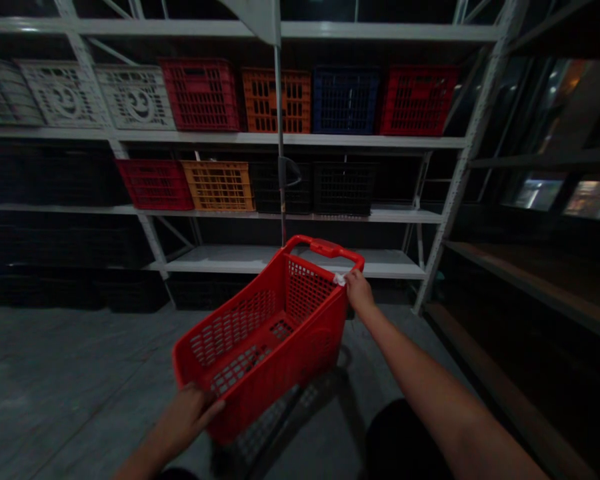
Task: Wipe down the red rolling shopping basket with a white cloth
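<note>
A red plastic shopping basket [260, 340] with mesh walls hangs tilted in front of me, empty inside, its handle [325, 248] at the far end. My left hand [187, 417] is closed around the basket's near lower corner. My right hand [357, 290] grips the far right rim beside a small white tag. Both arms reach forward from the bottom of the view.
A grey metal shelf rack [290, 140] stands ahead, holding white [135, 97], red [200, 93], orange [277, 100], blue [345, 100] and black crates [345, 187]. A vertical pole [281, 167] rises behind the basket. Dark shelving [540, 267] runs along the right. The floor [70, 373] is grey concrete.
</note>
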The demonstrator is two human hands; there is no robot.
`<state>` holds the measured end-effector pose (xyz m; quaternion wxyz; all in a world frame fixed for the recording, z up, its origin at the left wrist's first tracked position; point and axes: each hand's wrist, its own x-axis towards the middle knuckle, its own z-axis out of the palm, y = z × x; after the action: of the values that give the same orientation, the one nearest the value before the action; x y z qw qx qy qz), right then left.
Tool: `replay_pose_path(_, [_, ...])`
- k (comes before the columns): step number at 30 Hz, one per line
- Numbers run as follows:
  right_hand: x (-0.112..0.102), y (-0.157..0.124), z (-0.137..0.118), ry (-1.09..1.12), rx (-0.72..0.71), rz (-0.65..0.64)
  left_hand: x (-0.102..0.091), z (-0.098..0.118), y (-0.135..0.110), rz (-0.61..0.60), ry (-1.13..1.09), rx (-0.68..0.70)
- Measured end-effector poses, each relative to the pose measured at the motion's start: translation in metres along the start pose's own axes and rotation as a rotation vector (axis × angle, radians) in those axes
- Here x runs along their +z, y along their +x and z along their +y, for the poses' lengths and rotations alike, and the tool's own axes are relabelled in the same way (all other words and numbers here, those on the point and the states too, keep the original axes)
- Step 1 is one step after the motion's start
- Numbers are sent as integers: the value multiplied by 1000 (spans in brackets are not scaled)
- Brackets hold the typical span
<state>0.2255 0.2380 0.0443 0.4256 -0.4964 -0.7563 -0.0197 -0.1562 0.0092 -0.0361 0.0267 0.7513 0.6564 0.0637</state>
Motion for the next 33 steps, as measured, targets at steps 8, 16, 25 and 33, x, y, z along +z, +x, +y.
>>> replay_pose_path(8, [55,-66,-57,189,-84,4,-39,90,83,41,-94,-166])
replay_pose_path(16, [46,-59,-49,389,150,495,-19,134,137,137,64,-228])
replay_pose_path(25, [2,0,12,257,172,375,-13,120,125,132,149,-211])
replay_pose_path(33, [10,-20,5,286,500,636,-18,106,109,110,155,-230])
